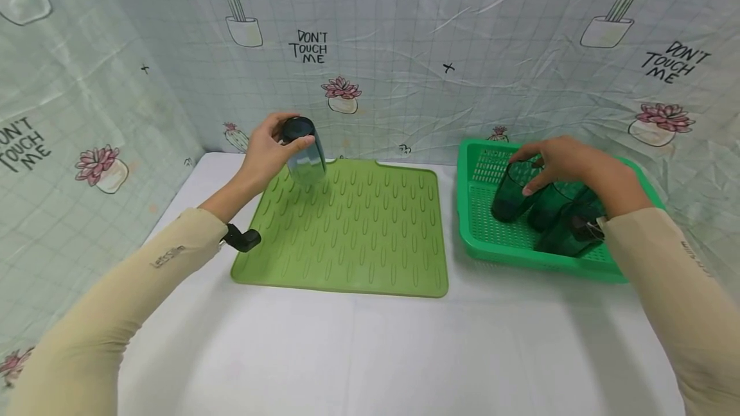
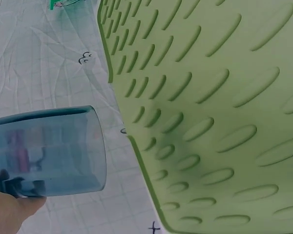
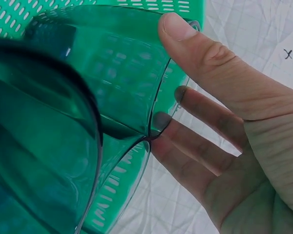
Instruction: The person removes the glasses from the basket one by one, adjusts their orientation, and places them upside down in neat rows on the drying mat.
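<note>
The blue cup sits upside down in the left hand, upper left of centre in the head view, held tilted over the far left corner of the mat; whether it touches the mat cannot be told. The left grip is clamped on it: fingers wrap its dark base, thumb on the near side. In the left wrist view the cup lies across the lower left, its open rim pointing toward the mat, with the hand at the bottom left corner.

At right of centre in the head view, the right hand reaches into the basket and holds a green cup at its rim. This cup leans toward the left, its base down in the basket. The right grip is closed on it: in the right wrist view the thumb presses the outside of the cup wall and the fingers show through the glass from inside. More green cups lie beside it in the basket, touching it.

Mat and basket rest side by side, slightly apart, on the white counter. A cactus-printed sheet fills the top of the frame.
</note>
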Demonstrator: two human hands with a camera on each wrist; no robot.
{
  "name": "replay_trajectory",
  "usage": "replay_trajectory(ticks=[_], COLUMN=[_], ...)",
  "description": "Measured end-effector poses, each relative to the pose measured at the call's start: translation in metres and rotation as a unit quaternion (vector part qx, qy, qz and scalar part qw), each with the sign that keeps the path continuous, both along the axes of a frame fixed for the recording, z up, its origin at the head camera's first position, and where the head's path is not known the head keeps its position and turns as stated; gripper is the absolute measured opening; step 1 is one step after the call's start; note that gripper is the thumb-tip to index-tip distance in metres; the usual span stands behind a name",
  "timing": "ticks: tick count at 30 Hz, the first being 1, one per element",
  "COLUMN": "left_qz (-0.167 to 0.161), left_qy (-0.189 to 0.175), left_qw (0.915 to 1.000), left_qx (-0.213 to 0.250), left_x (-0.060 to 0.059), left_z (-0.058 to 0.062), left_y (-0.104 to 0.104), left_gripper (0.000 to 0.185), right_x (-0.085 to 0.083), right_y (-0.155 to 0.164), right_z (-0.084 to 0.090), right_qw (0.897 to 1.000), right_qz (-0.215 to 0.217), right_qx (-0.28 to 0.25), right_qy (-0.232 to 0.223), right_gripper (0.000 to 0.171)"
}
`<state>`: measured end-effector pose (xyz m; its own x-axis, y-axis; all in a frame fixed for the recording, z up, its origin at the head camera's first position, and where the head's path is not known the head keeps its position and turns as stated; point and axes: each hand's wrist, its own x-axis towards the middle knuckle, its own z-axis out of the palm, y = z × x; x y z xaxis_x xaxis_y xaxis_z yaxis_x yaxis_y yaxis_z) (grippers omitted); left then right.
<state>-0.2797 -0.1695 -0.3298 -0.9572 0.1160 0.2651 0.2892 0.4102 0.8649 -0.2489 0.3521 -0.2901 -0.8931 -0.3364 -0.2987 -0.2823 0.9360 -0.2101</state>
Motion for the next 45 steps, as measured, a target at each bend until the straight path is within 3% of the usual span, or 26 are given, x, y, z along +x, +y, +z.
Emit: replay_trajectory(ticks=[15, 25, 45], left_qz=[0.008, -0.009, -0.005], left_qy=[-0.011, -0.007, -0.019], left_qw=[0.9999, 0.9999, 0.9998], left_qx=[-0.002, 0.005, 0.002], left_x=[-0.010, -0.012, -0.018], left_z=[-0.008, -0.015, -0.031], left_y=[-0.004, -0.007, -0.003], left_gripper=[0.064, 0.062, 0.065], right_x=[-0.002, -0.003, -0.003], right_y=[0.001, 0.007, 0.015], right_z=[-0.002, -0.005, -0.009], right_qw=[1.000, 1.000, 0.995], right_qz=[-0.001, -0.006, -0.037], right_qx=[-0.012, -0.029, -0.087], right_qy=[-0.001, -0.004, -0.030], right_gripper=[0.074, 0.076, 0.077])
